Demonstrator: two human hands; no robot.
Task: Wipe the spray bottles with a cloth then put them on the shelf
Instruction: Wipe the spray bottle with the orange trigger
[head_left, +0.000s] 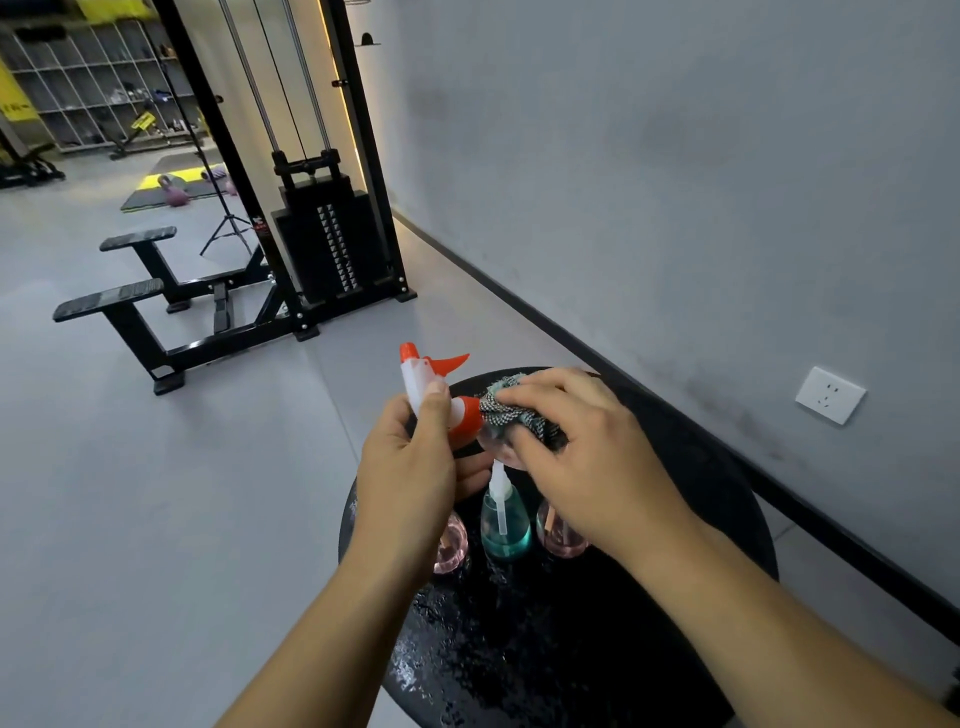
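Both forearms enter from the lower edge and meet above a round black glossy worktop (519, 649). Left hand (410, 467) grips the white trigger head of a clear spray bottle with an orange nozzle, trigger and collar (431, 387); the fingers curl around the head just below the trigger, and the bottle is held tilted, raised above the worktop, with its body pointing toward the right hand. Right hand (582, 447) holds a bunched grey-and-white checked cloth (511, 410), with fingers curled over it, and presses it against the clear body of the held bottle just beside the orange collar. Most of that body is hidden by the cloth and hand.

Below the hands, three more bottles stand upright on the worktop: a teal-tinted clear bottle with a white pump top (505, 519) in the middle, a pink-tinted clear bottle (451, 545) to its left, partly behind the left wrist, and a second pink-tinted clear bottle (561, 535) to its right, partly behind the right hand.

Beyond the worktop lie a grey floor (156, 493), a black cable weight machine (322, 218) and a grey wall (675, 182) carrying a white socket (830, 395).
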